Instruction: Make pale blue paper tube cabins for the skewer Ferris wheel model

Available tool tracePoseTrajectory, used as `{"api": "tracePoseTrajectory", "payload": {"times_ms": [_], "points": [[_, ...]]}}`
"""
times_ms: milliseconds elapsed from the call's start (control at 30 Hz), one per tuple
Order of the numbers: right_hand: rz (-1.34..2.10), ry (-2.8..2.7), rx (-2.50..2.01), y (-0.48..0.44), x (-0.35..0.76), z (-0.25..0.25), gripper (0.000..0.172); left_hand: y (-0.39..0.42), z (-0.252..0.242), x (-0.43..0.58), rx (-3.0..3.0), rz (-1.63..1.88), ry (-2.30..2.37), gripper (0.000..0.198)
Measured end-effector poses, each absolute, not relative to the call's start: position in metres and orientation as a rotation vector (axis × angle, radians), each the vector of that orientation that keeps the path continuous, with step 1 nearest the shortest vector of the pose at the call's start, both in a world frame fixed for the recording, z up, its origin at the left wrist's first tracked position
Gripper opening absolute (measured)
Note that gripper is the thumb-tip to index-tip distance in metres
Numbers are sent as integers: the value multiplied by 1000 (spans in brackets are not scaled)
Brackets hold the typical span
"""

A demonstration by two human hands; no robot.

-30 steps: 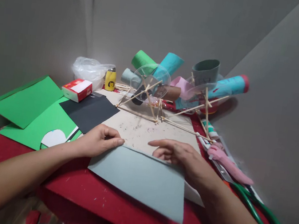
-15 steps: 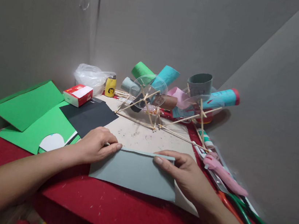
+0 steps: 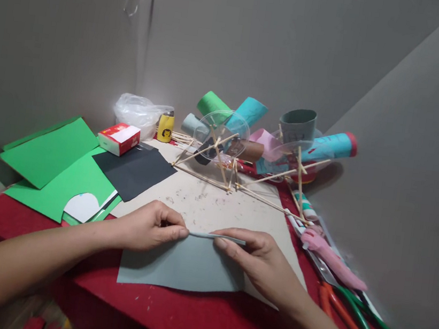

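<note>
A pale blue-grey sheet of paper (image 3: 185,268) lies at the front of the table, its far edge turned over in a narrow fold. My left hand (image 3: 154,226) pinches that folded edge between thumb and fingers, left of its middle. Further right on the same fold, the thumb and fingers of my right hand (image 3: 252,250) are closed on the paper. Under the sheet is a beige board (image 3: 194,199) with small dark specks on it. The near edge of the paper reaches over the red table surface (image 3: 152,309).
Green sheets (image 3: 49,150), a black sheet (image 3: 133,172) and a red-white box (image 3: 119,139) lie left. Stick frames (image 3: 221,148) and coloured paper tubes (image 3: 248,113) stand behind. A pink glue gun (image 3: 334,260) and green-handled scissors (image 3: 379,328) lie right. A yellow lion-print container (image 3: 165,126) stands at the back.
Both hands have come nearer to me with the paper and closer together along the fold. The sheet has shifted slightly left. The whole view has moved a little.
</note>
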State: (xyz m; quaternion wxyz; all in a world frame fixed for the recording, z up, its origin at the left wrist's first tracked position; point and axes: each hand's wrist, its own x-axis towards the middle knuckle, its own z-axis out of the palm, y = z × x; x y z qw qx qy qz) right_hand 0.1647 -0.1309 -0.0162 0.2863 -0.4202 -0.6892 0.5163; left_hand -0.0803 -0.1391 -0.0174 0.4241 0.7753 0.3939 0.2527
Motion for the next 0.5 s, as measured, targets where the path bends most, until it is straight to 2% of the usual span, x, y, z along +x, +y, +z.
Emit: {"api": "tracePoseTrajectory", "payload": {"times_ms": [233,400,500], "points": [[1659,-1526,-1162,-130,159,-21,38,-146,-17,-72,2252,820,948,29],[1625,-1468,-1164,-126,161,-22,39,-142,-10,-79,1912,664,986,28],[1616,-1418,-1208,-119,165,-24,41,-134,-11,-87,1805,605,1038,35]]}}
